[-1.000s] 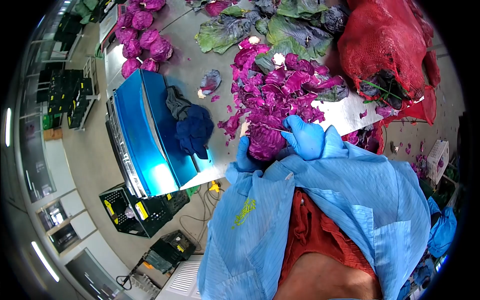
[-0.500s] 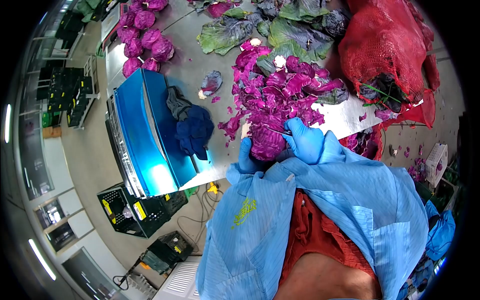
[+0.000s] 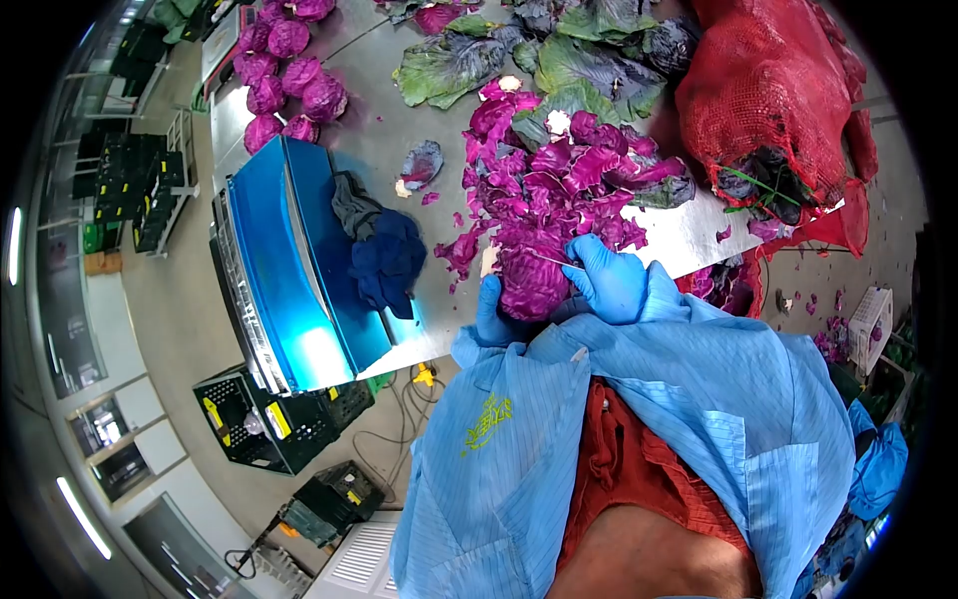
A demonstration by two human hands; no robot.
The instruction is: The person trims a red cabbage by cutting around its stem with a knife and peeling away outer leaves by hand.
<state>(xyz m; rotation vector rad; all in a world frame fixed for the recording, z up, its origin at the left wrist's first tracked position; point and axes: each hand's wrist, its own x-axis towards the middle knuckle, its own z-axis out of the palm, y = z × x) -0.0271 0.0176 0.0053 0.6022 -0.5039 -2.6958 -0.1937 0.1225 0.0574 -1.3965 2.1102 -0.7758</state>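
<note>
A red cabbage head [image 3: 532,285] sits at the near edge of the metal table, by my body. My left hand [image 3: 491,311], in a blue glove, is closed around its left side, with the fingers partly hidden beneath it. On the other side my right hand [image 3: 609,281], also gloved, grips a thin knife [image 3: 552,261] whose narrow blade lies across the top of the cabbage; its handle is hidden in the fist. Just beyond the head is a heap of torn purple cabbage leaves [image 3: 559,185]. A pale piece of stalk [image 3: 489,262] rests by the cabbage's left side.
Several trimmed red cabbages [image 3: 289,75] stand at the far left. Nearer are a blue metal box [image 3: 289,270] and a dark blue cloth [image 3: 387,262]. Green outer leaves [image 3: 599,70] lie at the back. A red mesh sack [image 3: 763,100] occupies the right edge.
My right hand and the knife have shifted very slightly, and more of the blade shows over the cabbage. My left hand and the cabbage stay in place.
</note>
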